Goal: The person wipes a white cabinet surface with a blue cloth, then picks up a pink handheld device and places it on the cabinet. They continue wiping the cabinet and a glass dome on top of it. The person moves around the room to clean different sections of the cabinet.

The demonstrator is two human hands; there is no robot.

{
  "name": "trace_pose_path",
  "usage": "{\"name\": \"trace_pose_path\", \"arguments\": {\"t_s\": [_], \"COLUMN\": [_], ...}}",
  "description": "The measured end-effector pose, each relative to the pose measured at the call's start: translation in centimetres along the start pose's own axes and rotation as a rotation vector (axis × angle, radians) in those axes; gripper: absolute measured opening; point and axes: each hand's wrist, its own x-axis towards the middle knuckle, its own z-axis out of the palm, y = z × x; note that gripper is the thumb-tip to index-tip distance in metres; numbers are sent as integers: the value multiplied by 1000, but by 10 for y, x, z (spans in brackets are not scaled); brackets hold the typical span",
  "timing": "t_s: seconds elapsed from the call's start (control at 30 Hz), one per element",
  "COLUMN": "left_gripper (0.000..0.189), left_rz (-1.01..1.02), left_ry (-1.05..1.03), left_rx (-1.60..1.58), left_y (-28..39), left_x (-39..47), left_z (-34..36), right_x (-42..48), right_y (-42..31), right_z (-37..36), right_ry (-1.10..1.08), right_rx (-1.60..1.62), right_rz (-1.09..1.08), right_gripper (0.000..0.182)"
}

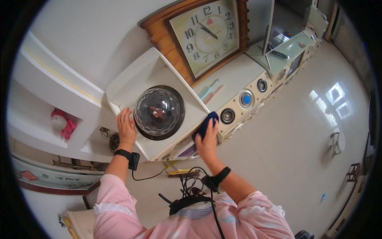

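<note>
In the head view, my right hand (207, 142) holds a dark blue cloth (209, 121) against the front right corner of a white speaker cabinet (176, 86). My left hand (126, 128) rests on the cabinet's left rim with its fingers together, and no held object shows in it. Between my hands, a clear faceted dome lamp (158, 112) on a black round base stands on the cabinet's top. Black bands with small devices circle both wrists.
A wood-framed clock (209, 35) leans behind a lower speaker unit (246, 98), which bears two pastel-handled objects (209, 92). A pink plush toy (68, 127) sits in the left wall niche. Farther right are a glass-topped stand (289, 52) and a small stool (338, 143). Black cables (191, 182) hang before me.
</note>
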Motion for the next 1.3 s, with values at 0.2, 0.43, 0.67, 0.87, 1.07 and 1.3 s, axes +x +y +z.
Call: {"name": "trace_pose_path", "arguments": {"t_s": [0.2, 0.43, 0.67, 0.87, 1.07, 1.3], "left_gripper": [30, 23, 21, 21, 22, 25], "left_rz": [-24, -18, -4, 10, 1, 14], "left_ry": [-6, 80, 107, 99, 38, 33], "left_rx": [13, -93, -140, -120, -61, -8], "left_y": [3, 0, -4, -4, -10, -16], "left_x": [-2, -9, -8, -8, -6, -6], "left_z": [-1, 3, 7, 9, 12, 14], "right_x": [-89, -70, -43, -131, -84, -28], "right_y": [-37, -13, -26, -40, -15, -3], "right_z": [47, 46, 51, 96, 67, 37], "right_ry": [-337, -113, 139, -125, -38, 149], "right_rx": [-83, -155, -206, -206, -205, -76], "right_rz": [-142, -57, 38, -305, -194, 32], "right_gripper": [68, 75, 68, 79, 71, 71]}}
